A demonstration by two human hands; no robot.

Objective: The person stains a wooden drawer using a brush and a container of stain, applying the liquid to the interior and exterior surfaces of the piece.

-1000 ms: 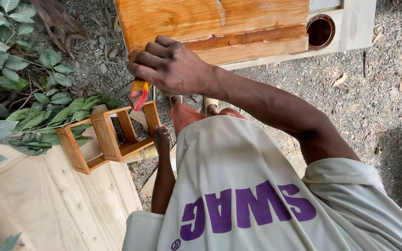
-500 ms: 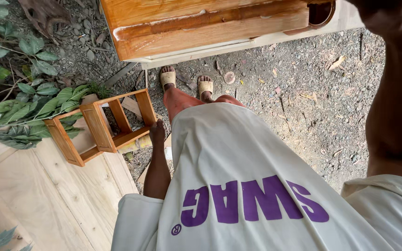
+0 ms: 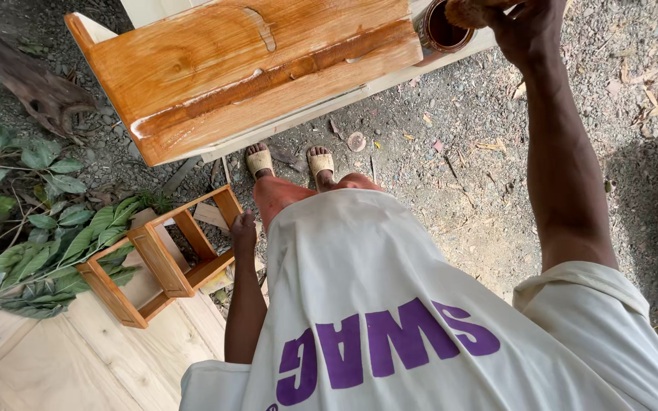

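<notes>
The right hand point(image 3: 527, 27) holds a brush point(image 3: 466, 11) over a tin point(image 3: 439, 30) beside the stained board point(image 3: 245, 68).

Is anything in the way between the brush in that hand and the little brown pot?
Nothing visible. The right hand holds the brush right at the open rim of the pot, with no object between them.

Wooden panel point(image 3: 245, 72): glossy orange-brown stain, pale unstained edge on the left. Tin point(image 3: 442, 30), far right: dark brown inside. Small wooden frame point(image 3: 165, 255), near left: honey-brown. Shirt point(image 3: 420, 320): cream with purple lettering. Sandals point(image 3: 289, 161): tan. Leaves point(image 3: 47, 228): grey-green (some paler). Gravel ground point(image 3: 458, 175): grey.
</notes>
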